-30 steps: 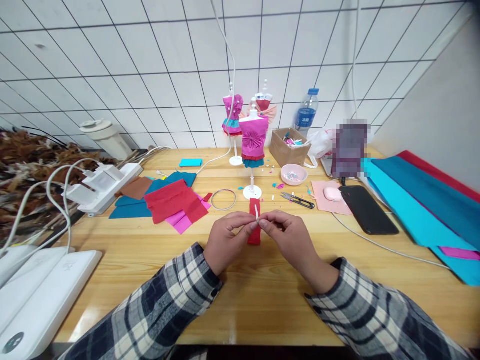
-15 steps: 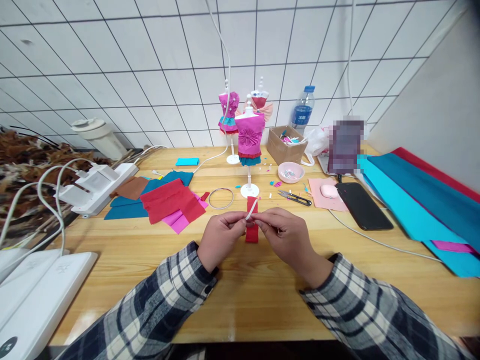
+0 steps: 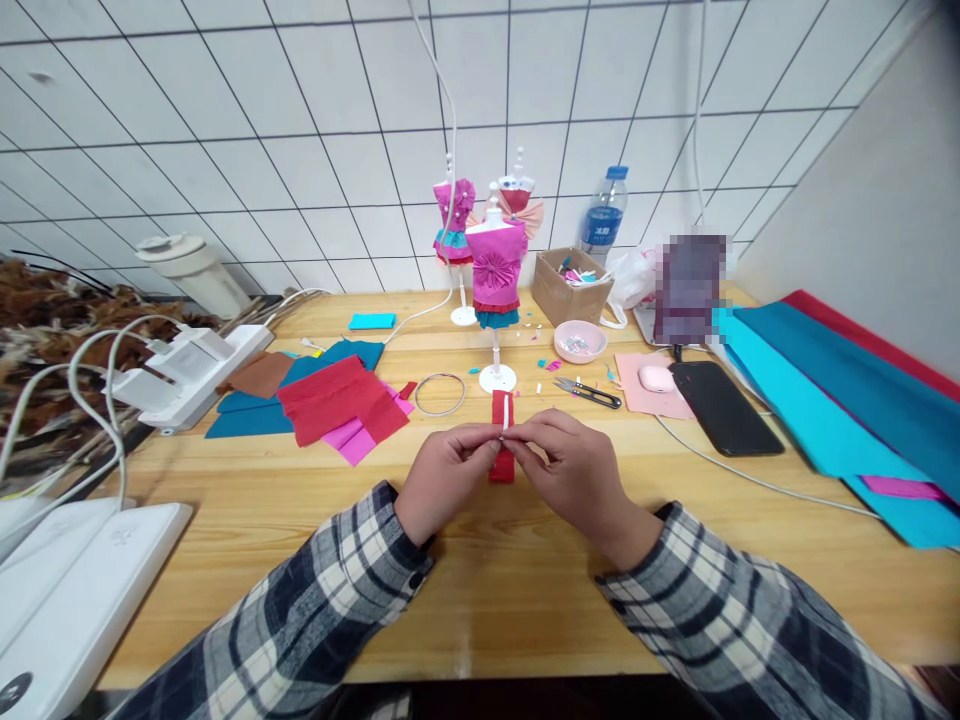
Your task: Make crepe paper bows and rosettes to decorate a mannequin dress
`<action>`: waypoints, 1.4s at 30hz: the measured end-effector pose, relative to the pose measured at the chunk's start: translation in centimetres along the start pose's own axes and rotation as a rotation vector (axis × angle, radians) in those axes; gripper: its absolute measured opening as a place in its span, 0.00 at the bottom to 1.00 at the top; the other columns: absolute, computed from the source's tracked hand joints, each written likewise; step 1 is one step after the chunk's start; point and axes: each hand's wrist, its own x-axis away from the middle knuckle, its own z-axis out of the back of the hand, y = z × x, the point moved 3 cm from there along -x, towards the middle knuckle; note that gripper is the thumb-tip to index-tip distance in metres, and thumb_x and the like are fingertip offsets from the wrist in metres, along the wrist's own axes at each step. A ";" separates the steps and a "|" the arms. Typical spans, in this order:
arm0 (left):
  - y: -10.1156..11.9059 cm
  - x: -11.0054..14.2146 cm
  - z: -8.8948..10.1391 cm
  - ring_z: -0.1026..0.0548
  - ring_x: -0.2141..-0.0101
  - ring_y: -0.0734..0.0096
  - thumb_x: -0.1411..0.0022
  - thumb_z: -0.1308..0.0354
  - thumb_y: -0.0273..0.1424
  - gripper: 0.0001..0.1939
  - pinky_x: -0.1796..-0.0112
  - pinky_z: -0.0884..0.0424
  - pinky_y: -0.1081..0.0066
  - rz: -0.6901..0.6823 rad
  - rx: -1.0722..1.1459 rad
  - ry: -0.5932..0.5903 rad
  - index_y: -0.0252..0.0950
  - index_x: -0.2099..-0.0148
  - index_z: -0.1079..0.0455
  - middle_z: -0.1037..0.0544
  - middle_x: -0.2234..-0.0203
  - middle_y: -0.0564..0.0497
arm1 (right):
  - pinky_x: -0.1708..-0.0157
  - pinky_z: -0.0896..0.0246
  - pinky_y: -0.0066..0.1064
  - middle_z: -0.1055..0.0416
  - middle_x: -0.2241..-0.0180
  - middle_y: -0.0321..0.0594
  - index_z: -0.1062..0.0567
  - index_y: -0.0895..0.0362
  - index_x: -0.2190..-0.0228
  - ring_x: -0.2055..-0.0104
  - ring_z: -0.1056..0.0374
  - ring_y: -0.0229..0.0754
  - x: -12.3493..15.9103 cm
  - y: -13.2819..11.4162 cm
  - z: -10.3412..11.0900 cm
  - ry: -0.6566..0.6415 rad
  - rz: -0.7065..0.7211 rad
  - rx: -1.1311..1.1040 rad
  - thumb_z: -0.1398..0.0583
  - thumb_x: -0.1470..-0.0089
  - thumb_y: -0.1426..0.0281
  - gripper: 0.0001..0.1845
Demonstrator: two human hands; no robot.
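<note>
My left hand point(image 3: 452, 475) and my right hand point(image 3: 574, 470) meet at the fingertips, both pinching the near end of a narrow white strip point(image 3: 506, 410). Under the strip, a folded strip of red crepe paper point(image 3: 501, 468) lies lengthwise on the table, partly hidden by my fingers. Just beyond it stands a small white dress form point(image 3: 496, 265) in a magenta top with a pleated rosette and a red and teal hem. A pair of thread snips point(image 3: 589, 392) rests to the right of it, and a wire ring point(image 3: 440, 395) to the left.
Red, teal and magenta paper pieces point(image 3: 341, 400) lie left, near a power strip point(image 3: 187, 375). Two more dress forms, a pink bowl of beads point(image 3: 580, 342), a cardboard box point(image 3: 571, 288) and a water bottle point(image 3: 604, 212) stand behind. A phone point(image 3: 727, 408) and large paper sheets point(image 3: 840, 390) lie right.
The white strip has turned from a slant to lie straight along the red paper strip. My fingertips have drawn closer together. The whole view has shifted very slightly.
</note>
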 end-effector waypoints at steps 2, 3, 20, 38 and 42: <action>0.2 0.0 -0.1 0.22 0.60 0.62 0.45 0.41 0.33 0.11 0.55 0.28 0.66 -0.028 -0.012 -0.022 0.37 0.60 0.21 0.18 0.64 0.49 | 0.71 0.40 0.27 0.25 0.68 0.37 0.22 0.54 0.65 0.71 0.32 0.36 -0.1 0.2 -0.1 0.010 -0.034 -0.017 0.41 0.46 0.70 0.07; 0.3 0.1 -0.1 0.22 0.60 0.62 0.45 0.40 0.33 0.12 0.56 0.27 0.66 -0.032 -0.011 -0.034 0.36 0.60 0.21 0.18 0.63 0.49 | 0.72 0.40 0.27 0.26 0.69 0.37 0.22 0.55 0.67 0.73 0.34 0.35 -0.1 0.3 -0.2 0.012 -0.067 -0.042 0.40 0.47 0.70 0.07; -1.5 -0.5 0.1 0.21 0.68 0.64 0.48 0.40 0.33 0.10 0.67 0.26 0.70 0.138 0.088 0.054 0.33 0.65 0.21 0.17 0.71 0.49 | 0.71 0.37 0.28 0.24 0.70 0.39 0.19 0.53 0.66 0.70 0.31 0.38 -0.3 0.6 -1.0 -0.074 -0.139 -0.285 0.40 0.46 0.73 0.09; -0.9 -0.1 -0.3 0.21 0.59 0.59 0.49 0.38 0.34 0.17 0.57 0.26 0.63 0.090 0.107 -0.059 0.36 0.55 0.23 0.17 0.63 0.49 | 0.78 0.42 0.25 0.26 0.73 0.34 0.22 0.54 0.67 0.80 0.39 0.32 -0.3 1.6 -1.1 -0.076 -0.250 -0.236 0.39 0.51 0.72 0.07; -0.8 -0.2 0.0 0.21 0.66 0.63 0.48 0.37 0.38 0.15 0.64 0.26 0.68 0.105 -0.030 -0.011 0.35 0.61 0.21 0.17 0.67 0.48 | 0.78 0.42 0.24 0.26 0.74 0.34 0.22 0.54 0.69 0.80 0.39 0.32 -0.4 1.4 -1.0 -0.074 -0.243 -0.237 0.39 0.52 0.73 0.06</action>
